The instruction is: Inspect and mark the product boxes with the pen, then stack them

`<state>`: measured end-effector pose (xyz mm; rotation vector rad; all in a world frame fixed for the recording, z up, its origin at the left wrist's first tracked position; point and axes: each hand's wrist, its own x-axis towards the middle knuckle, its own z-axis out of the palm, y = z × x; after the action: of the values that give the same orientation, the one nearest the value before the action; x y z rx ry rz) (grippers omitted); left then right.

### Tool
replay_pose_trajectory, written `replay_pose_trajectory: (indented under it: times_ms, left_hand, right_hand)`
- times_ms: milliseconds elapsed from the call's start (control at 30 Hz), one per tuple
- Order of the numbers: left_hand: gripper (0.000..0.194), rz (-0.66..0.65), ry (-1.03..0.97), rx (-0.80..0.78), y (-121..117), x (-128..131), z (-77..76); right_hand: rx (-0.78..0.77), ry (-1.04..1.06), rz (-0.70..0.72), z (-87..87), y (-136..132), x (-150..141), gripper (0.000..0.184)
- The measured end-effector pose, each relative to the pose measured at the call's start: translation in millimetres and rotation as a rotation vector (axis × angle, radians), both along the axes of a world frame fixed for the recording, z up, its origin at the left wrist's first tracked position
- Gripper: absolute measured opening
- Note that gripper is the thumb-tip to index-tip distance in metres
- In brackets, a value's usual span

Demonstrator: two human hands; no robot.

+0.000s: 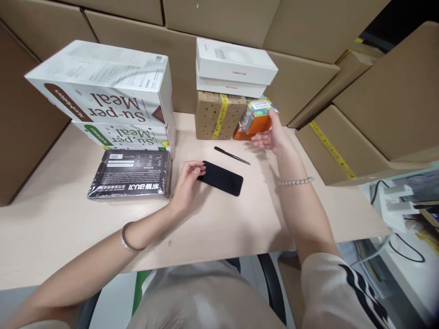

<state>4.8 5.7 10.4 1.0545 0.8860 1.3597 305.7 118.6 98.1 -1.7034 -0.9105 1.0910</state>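
Note:
A black smartphone [222, 179] lies on the table with its dark face up. My left hand [188, 180] is at the phone's left end, fingers curled and pinching its edge. Just beyond the phone lies a slim dark pen [232, 156]. My right hand [274, 135] is beside an orange box [255, 121] with a green and blue top. Its thumb points up by the box's right corner and its fingers are apart below, not closed round the box. Whether the thumb touches the box, I cannot tell.
Two white boxes [235, 64] sit on a brown patterned carton [217, 115] with yellow tape. At left, two large meal boxes [120, 103] are stacked behind a dark shrink-wrapped box [132, 171]. Big cardboard cartons [137, 45] wall the table's back. A power strip [394, 205] is at right.

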Motion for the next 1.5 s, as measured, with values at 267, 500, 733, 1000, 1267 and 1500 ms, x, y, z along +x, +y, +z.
replay_pose_trajectory:
  times_ms: [267, 500, 733, 1000, 1267, 1500]
  left_hand:
    - [0.019, -0.032, -0.041, -0.02, -1, 1, 1.3]
    - [0.018, -0.052, -0.102, -0.053, -1, 0, 2.9]
    - [0.02, -0.053, -0.096, -0.064, -1, 1, 5.9]
    - [0.024, -0.085, 0.012, -0.048, -6, -3, 15.4]
    - [0.046, -0.433, 0.376, 0.612, -31, -11, 34.0]
    - [0.032, -0.333, 0.393, 1.109, -39, -2, 27.5]
  right_hand:
    - [0.042, 0.117, -0.045, -10.2, 18, -17, 0.096]
    - [-0.011, 0.014, -0.072, 2.5, 25, -22, 0.084]
    - [0.068, 0.128, -0.022, -1.2, 35, -27, 0.085]
    - [0.266, -0.407, -0.049, 10.2, 6, -57, 0.074]
    - [0.614, -0.89, 0.951, 11.6, -63, -179, 0.029]
    - [0.859, -0.843, 1.264, -53.0, -65, -224, 0.103]
